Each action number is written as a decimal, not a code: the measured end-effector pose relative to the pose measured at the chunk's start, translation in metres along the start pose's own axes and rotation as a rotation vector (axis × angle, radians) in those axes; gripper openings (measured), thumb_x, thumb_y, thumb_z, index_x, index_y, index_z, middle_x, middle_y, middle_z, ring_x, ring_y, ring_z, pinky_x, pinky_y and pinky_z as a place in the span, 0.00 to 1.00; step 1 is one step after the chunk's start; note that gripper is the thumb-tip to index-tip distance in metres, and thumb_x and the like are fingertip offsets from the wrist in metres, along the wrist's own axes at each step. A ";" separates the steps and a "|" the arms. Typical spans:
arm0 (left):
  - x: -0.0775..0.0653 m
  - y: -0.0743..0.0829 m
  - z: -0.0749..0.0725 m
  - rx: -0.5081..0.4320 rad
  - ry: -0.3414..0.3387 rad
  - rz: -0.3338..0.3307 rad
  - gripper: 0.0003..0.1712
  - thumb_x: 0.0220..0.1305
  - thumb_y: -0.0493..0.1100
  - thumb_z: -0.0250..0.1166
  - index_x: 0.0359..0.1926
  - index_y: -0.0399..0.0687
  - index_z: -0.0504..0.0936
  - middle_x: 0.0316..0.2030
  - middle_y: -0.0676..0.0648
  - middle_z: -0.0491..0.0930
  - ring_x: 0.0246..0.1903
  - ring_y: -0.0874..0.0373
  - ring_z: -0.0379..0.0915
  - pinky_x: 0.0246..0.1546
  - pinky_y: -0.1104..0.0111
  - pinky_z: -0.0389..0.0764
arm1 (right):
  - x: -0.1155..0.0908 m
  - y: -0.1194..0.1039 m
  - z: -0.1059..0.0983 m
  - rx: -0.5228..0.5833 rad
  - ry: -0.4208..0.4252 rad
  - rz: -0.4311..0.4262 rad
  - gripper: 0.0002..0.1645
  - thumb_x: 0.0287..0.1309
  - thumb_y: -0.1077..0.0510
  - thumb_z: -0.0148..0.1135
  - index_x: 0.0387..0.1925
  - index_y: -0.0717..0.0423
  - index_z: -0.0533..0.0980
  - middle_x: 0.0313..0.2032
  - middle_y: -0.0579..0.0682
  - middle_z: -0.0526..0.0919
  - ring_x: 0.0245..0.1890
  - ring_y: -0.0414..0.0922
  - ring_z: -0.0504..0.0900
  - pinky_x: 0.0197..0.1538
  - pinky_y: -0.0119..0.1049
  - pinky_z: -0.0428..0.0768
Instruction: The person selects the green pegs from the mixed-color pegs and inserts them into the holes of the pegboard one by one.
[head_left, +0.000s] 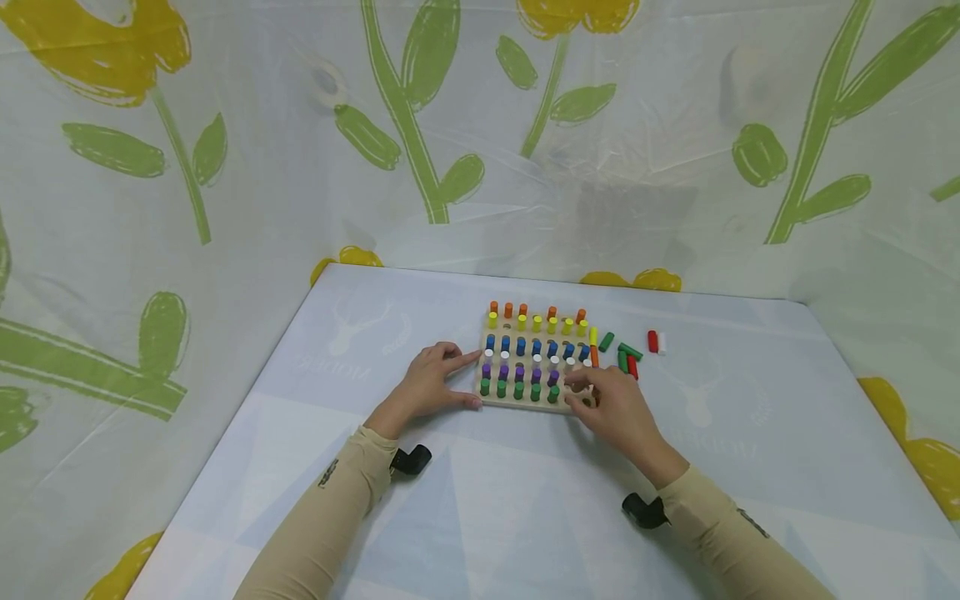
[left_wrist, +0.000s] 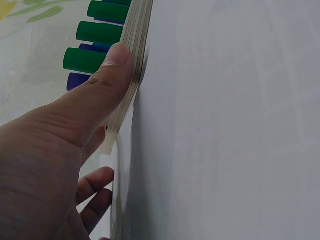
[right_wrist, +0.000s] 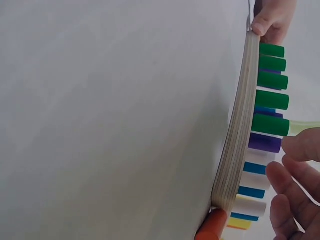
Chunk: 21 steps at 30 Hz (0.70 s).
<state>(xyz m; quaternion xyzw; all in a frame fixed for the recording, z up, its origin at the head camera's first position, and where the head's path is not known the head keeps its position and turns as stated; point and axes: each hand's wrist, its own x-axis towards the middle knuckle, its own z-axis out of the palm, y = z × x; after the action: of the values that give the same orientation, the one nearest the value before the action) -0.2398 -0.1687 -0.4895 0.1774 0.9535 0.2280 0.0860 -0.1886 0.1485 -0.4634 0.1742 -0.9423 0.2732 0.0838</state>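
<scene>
Empty, loosely bent fingers of the right hand [head_left: 615, 408] hover just beside a purple cylindrical peg [right_wrist: 264, 143] at four o'clock on a pale wooden pegboard [right_wrist: 237, 135], the left hand [head_left: 432, 380] touching its eight o'clock corner, thumb straight, on a pale printed surface [head_left: 517, 508].

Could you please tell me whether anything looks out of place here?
Yes: on the pegboard, the yellow row has an empty hole second from left, oddly between filled ones; loose pegs lie scattered beside the pegboard.

Orange, yellow, blue, white, purple and green pegs [head_left: 521, 345]; pale wooden board [right_wrist: 242, 110]; beige sleeves [head_left: 330, 508]; pale-blue triangle-patterned counter [head_left: 480, 533]; white backdrop [head_left: 262, 125] printed with yellow flowers [head_left: 123, 54], green leaves [head_left: 431, 50]
</scene>
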 end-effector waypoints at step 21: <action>-0.002 0.003 -0.002 -0.021 -0.004 -0.024 0.52 0.51 0.67 0.76 0.75 0.66 0.67 0.63 0.45 0.65 0.63 0.46 0.58 0.69 0.51 0.59 | -0.007 0.017 -0.007 -0.011 -0.003 0.057 0.18 0.61 0.55 0.71 0.52 0.55 0.84 0.39 0.47 0.86 0.39 0.48 0.78 0.45 0.46 0.78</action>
<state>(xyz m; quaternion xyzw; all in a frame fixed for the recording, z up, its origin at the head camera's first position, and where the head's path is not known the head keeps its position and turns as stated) -0.2370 -0.1673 -0.4863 0.1656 0.9529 0.2364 0.0927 -0.1883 0.1674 -0.4676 0.1471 -0.9486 0.2699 0.0753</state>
